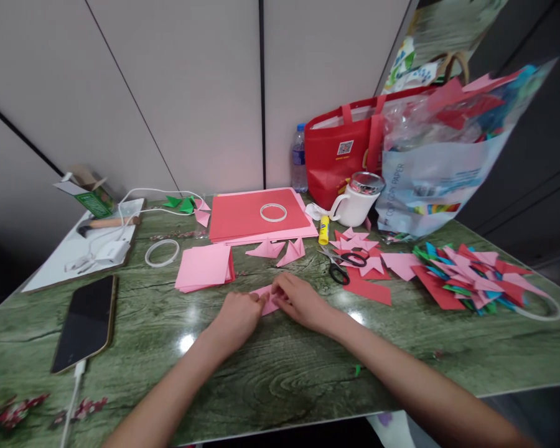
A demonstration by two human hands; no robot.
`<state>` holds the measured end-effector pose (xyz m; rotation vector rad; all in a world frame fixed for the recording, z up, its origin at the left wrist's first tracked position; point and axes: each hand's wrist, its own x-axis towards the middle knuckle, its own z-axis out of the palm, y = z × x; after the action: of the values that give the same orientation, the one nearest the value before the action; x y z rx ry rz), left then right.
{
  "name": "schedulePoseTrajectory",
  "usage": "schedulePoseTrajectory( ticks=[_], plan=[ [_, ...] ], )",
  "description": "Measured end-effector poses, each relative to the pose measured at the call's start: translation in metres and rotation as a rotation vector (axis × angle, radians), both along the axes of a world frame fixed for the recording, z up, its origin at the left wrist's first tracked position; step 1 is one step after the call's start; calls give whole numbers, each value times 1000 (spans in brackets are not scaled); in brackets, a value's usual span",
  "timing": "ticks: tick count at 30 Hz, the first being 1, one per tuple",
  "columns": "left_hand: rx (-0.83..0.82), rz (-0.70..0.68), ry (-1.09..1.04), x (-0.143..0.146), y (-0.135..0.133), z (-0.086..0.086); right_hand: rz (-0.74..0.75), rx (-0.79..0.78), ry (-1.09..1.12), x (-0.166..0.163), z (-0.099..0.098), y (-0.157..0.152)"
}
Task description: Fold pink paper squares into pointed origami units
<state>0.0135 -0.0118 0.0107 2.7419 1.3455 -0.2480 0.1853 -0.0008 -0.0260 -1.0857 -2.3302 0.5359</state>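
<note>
A small piece of pink paper (267,303) lies on the green table between my hands, partly hidden under the fingers. My left hand (240,314) is closed, its fingers pressing the paper's left side. From the right, my right hand (301,300) pinches the paper with curled fingers. Just beyond are two folded pink paper pieces (280,250). To their left sits a stack of pink and red paper squares (205,266). Black-handled scissors (340,264) rest open to the right, beside a yellow glue stick (323,230).
Larger red and pink sheets (242,214) lie at the back under a white ring (273,213). A white mug (354,202), red bag (340,149) and plastic bag (429,180) stand back right. Folded coloured paper pieces (476,277) pile up at right. A phone (86,323) charges at left.
</note>
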Motion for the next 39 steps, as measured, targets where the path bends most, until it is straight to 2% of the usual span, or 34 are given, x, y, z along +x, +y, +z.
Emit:
schedulePoseTrajectory(
  ticks=[8, 18, 25, 30, 33, 39],
  plan=[
    [-113, -143, -271, -15, 14, -10, 26, -21, -64, -9, 8, -10],
    [-25, -52, -198, -9, 7, -14, -94, 53, -355, 6, 11, -10],
    [58, 19, -232, -6, -2, -22, -232, 3, -417, 24, 13, -11],
    [101, 20, -276, -18, -3, -29, -238, -27, -407, 28, 13, -10],
    [113, 50, -295, -30, -2, -25, -229, -2, -361, 29, 10, -9],
    [3, 87, -259, -41, -2, -8, -196, 7, -242, 35, 1, -6]
  ],
)
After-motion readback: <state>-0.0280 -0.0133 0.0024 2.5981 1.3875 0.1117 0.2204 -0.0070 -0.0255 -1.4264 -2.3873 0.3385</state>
